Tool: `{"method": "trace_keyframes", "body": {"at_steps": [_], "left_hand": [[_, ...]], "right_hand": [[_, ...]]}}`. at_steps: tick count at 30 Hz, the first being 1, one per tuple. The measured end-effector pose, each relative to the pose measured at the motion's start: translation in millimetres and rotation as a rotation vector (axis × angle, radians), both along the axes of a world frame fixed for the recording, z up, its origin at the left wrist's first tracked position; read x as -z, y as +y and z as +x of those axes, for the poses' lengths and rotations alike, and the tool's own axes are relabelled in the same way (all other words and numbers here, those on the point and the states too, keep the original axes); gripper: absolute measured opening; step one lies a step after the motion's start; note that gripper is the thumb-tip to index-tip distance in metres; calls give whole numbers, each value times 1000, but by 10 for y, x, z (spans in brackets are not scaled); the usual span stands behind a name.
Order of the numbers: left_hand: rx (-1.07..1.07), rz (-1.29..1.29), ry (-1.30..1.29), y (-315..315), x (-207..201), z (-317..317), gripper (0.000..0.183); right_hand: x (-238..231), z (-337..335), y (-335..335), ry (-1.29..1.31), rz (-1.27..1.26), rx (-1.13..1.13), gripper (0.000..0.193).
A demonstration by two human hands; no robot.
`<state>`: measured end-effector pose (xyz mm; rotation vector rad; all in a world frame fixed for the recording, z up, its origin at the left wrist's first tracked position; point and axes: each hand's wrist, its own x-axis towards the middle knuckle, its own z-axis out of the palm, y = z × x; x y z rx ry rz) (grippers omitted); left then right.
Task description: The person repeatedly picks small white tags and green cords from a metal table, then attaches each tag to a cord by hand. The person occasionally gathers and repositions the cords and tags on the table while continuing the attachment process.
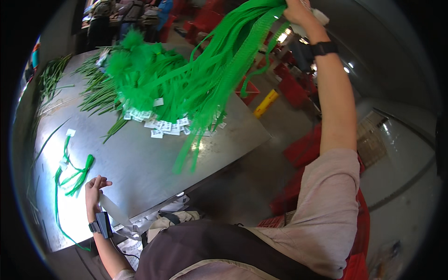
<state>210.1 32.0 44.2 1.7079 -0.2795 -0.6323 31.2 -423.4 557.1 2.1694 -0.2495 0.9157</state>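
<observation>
High at the upper edge, my right hand (298, 11) is closed on a bunch of long green mesh net sleeves (242, 42), partly cut off by the frame. The strands hang down to the left over a heap of the same green netting (149, 74) on the metal table (140, 154). White printed tags (165, 126) stick out along the heap's near side. My left hand (96, 185) is over the table's near left part, fingers apart and holding nothing visible. Beside it lies a small tied bundle of green strips (83, 175). A white strip (114, 210) runs by my left wrist.
Long green stalks (100, 91) lie left of the netting, with another bunch (55, 77) at the far left edge. Red crates (296, 88) and a yellow object (266, 103) stand on the floor to the right. People (130, 11) are at the back.
</observation>
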Motion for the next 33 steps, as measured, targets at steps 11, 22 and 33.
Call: {"method": "trace_keyframes", "body": {"at_steps": [11,22,33], "left_hand": [[155,-19,-70,-190,-189,-401,37],[162,-283,-133,-334,-834,-641,28],[183,-634,-545,-831,-2181,-1069,70]], "right_hand": [[-361,-699,-70,-348,-743,-14,15],[260,-811,1090,-55,-540,-37,13],[1851,320,2229,513,-208,-920,13]]}}
